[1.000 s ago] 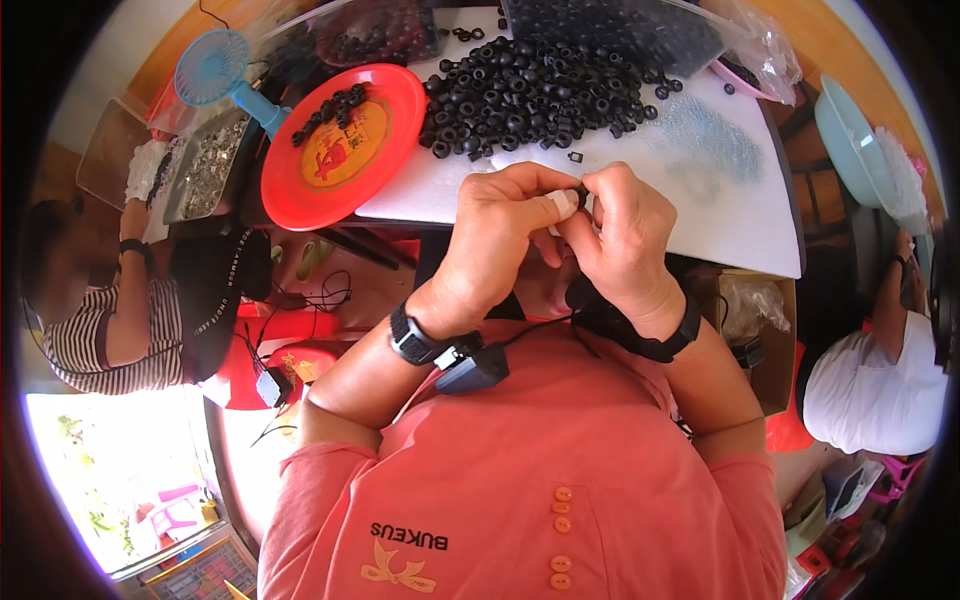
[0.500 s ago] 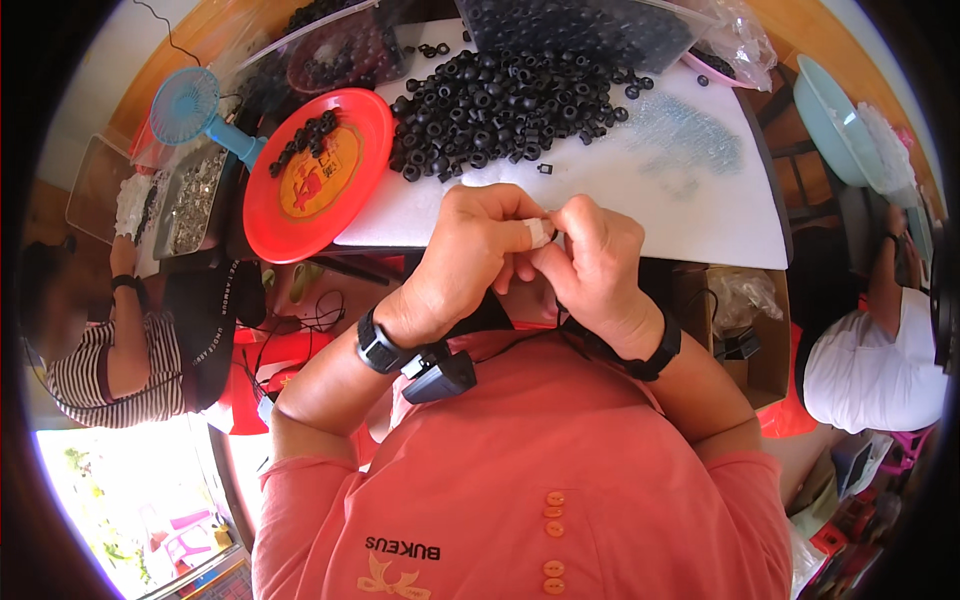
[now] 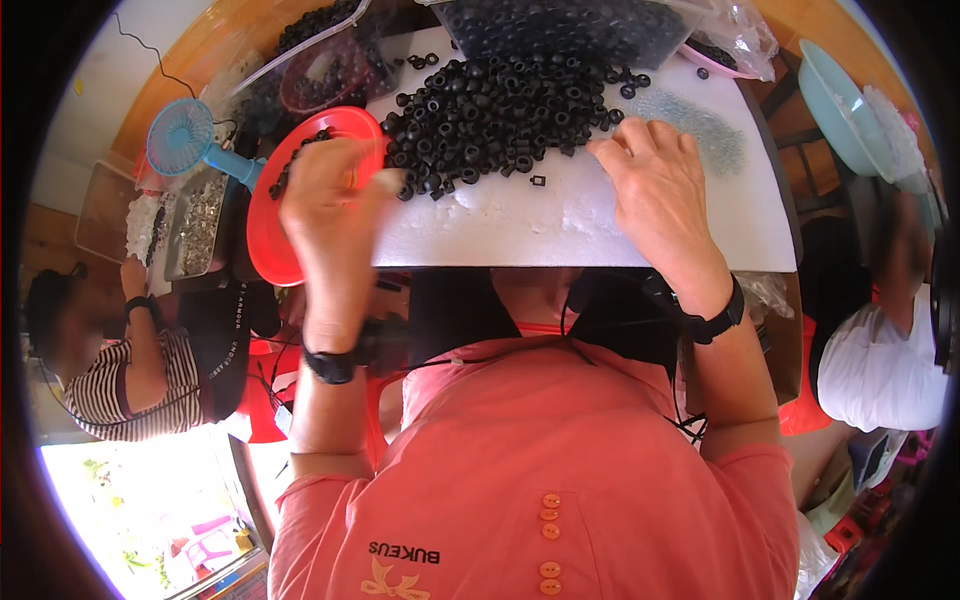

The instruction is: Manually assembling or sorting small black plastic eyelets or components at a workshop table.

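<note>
My left hand is over the red plate, blurred by motion, its thumb spread away from the fingers. Some small black plastic parts lie on that plate, partly covered by the hand. My right hand reaches to the right edge of a heap of small hollow black plastic parts, fingers stretched out and slightly apart. Nothing shows in its grasp. Just beyond it, thin clear or pale-blue pieces, too small to make out, are spread on the white table mat. One black part sits apart from the heap.
A clear bin of black parts stands at the back. Left of the plate are a blue handheld fan and a metal tray. A pale-blue basin is at right. People sit on both sides: a striped shirt, a white shirt.
My hands were together in front of me, fingers pinched. They have separated: the left moved over the red plate, the right out to the heap's right edge.
</note>
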Demonstrator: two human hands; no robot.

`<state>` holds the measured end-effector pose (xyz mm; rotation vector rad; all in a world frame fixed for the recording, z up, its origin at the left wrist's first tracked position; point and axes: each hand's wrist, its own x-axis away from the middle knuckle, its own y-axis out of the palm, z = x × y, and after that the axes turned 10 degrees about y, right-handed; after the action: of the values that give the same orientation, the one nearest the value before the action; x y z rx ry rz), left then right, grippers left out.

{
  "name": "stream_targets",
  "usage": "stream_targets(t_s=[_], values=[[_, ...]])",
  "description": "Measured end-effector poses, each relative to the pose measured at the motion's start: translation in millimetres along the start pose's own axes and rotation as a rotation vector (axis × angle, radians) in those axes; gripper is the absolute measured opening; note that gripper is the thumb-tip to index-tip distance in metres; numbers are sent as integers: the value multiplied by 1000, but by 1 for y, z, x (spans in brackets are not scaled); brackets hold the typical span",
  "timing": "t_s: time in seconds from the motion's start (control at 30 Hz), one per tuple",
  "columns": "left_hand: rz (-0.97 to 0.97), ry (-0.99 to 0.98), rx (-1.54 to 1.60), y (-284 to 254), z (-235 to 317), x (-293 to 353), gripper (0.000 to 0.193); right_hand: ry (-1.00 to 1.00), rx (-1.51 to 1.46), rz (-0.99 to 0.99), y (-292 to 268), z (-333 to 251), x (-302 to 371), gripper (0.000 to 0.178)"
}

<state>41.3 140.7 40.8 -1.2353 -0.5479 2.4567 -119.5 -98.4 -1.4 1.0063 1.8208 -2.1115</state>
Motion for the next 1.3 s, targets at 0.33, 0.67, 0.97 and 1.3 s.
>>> stream_targets(t_s=[0.33,0.67,0.97,1.3], values=[[-446,527,-189,102,37,20,47,48,-154,61,6,6,12,27],[-284,458,-144,71,18,25,35,116,-510,246,-6,-1,8,14],[-283,363,-1,75,13,25,21,-74,-422,147,10,-34,9,4],[-231,305,-7,79,8,18,22,-125,-246,26,4,-36,4,8]])
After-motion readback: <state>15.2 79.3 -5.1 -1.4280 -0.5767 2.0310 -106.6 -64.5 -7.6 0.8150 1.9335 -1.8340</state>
